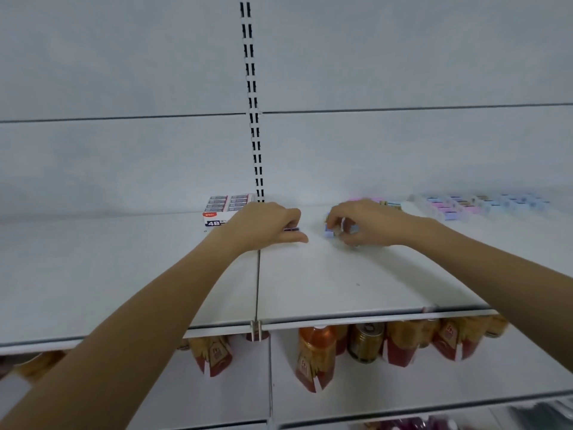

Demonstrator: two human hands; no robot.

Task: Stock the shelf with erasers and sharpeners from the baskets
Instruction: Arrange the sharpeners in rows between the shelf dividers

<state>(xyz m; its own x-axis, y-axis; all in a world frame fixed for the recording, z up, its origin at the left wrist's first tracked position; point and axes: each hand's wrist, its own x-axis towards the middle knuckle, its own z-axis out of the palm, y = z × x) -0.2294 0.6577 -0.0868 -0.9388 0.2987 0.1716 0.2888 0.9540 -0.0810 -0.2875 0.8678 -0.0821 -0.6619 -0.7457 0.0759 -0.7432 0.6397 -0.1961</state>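
- On the lower shelf, nearest the camera, stand a bottled orange drink (316, 352), a gold can (366, 342) and red-and-gold cartons (214, 355).
- Above them, the white shelf (325, 283) carries both bare forearms, reaching in from the front edge.
- The left hand (266, 226) rests knuckles-up on the shelf beside the seam, fingers curled down on a small dark eraser (291, 229) that shows only as a thin edge under the fingertips.
- The right hand (362, 223) pinches small pale blue items (330, 232) with bent fingers; whether these are erasers or sharpeners I cannot tell.
- Behind the left hand sits an open 4B eraser box (224, 209), against the back panel.
- Far right, pastel packs (471, 204) lie in rows.
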